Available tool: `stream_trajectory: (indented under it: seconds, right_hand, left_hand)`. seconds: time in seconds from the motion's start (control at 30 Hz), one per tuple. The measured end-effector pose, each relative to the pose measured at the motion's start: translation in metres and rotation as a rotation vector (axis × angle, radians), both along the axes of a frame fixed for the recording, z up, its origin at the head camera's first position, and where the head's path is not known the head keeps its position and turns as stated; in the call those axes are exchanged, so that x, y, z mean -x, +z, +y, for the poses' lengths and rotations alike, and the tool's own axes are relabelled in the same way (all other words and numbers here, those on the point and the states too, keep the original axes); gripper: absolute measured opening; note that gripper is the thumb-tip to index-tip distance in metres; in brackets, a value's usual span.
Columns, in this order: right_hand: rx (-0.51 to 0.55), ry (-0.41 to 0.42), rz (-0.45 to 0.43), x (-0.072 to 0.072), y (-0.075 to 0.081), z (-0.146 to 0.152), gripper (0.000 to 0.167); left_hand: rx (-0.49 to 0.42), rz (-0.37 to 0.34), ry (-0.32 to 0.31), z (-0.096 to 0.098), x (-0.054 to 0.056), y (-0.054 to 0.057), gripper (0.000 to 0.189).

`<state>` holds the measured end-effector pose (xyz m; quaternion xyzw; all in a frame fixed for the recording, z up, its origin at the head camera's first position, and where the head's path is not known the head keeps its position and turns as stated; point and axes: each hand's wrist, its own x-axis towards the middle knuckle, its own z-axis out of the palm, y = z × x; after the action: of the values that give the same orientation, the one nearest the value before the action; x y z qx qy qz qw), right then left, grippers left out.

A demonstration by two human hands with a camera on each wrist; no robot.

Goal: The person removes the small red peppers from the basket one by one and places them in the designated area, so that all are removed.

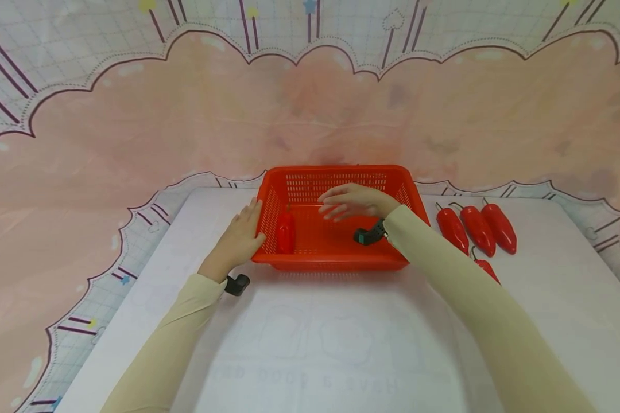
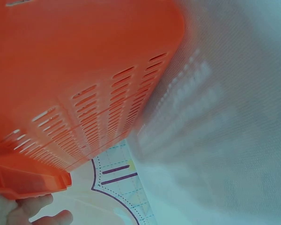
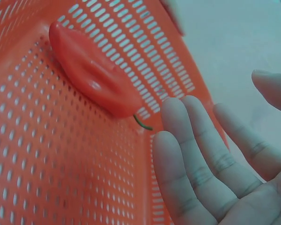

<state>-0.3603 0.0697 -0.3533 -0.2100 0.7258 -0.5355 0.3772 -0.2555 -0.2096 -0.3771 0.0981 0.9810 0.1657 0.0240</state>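
A red plastic basket (image 1: 336, 265) with slotted walls stands on the white table. Inside it, along the left wall, lies one red pepper (image 1: 285, 232); the right wrist view shows this pepper (image 3: 96, 75) with its thin green stem. My left hand (image 1: 240, 234) rests on the basket's left rim, fingers extended; some of its fingertips (image 2: 35, 204) appear below the rim in the left wrist view. Above the basket's interior hovers my right hand (image 1: 359, 201), its fingers (image 3: 203, 145) loosely spread and holding nothing.
Right of the basket, three red peppers (image 1: 479, 230) lie side by side on the white tabletop (image 1: 330, 332). Closer to me lies another pepper (image 1: 487, 268), partly hidden by the right sleeve (image 1: 475, 298). A patterned cloth (image 1: 289, 115) hangs behind the table.
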Motion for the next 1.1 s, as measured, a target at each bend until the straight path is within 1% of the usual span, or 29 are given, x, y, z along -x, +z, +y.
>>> stream_trajectory:
  seconds: [0.23, 0.43, 0.6, 0.73, 0.87, 0.97, 1.03, 1.1]
  right_hand:
    - [0.002, 0.000, -0.022, 0.001, -0.006, -0.022, 0.048]
    - [-0.007, -0.006, -0.034, 0.002, -0.013, -0.039, 0.046]
    - [-0.001, -0.022, -0.074, 0.002, -0.020, -0.053, 0.044]
    - [0.003, -0.052, -0.122, 0.003, -0.025, -0.062, 0.043]
    - [-0.004, -0.098, -0.181, 0.004, -0.030, -0.070, 0.041]
    - [-0.019, -0.129, -0.223, 0.005, -0.032, -0.072, 0.042]
    - [-0.025, -0.149, -0.256, 0.005, -0.034, -0.072, 0.043]
    - [-0.021, -0.169, -0.300, 0.006, -0.036, -0.072, 0.044]
  left_hand:
    - [0.027, 0.009, -0.007, 0.001, 0.001, 0.002, 0.074]
    - [0.049, 0.011, -0.010, 0.001, 0.001, 0.003, 0.074]
    - [0.073, 0.009, -0.018, 0.000, 0.002, 0.003, 0.073]
    - [0.100, 0.014, -0.025, 0.000, 0.001, 0.004, 0.073]
    - [0.157, 0.037, -0.039, 0.001, 0.001, 0.006, 0.072]
    - [0.221, 0.060, -0.071, 0.004, 0.001, 0.009, 0.070]
    - [0.268, 0.076, -0.103, 0.006, 0.001, 0.011, 0.069]
    - [0.299, 0.079, -0.129, 0.006, 0.002, 0.011, 0.069]
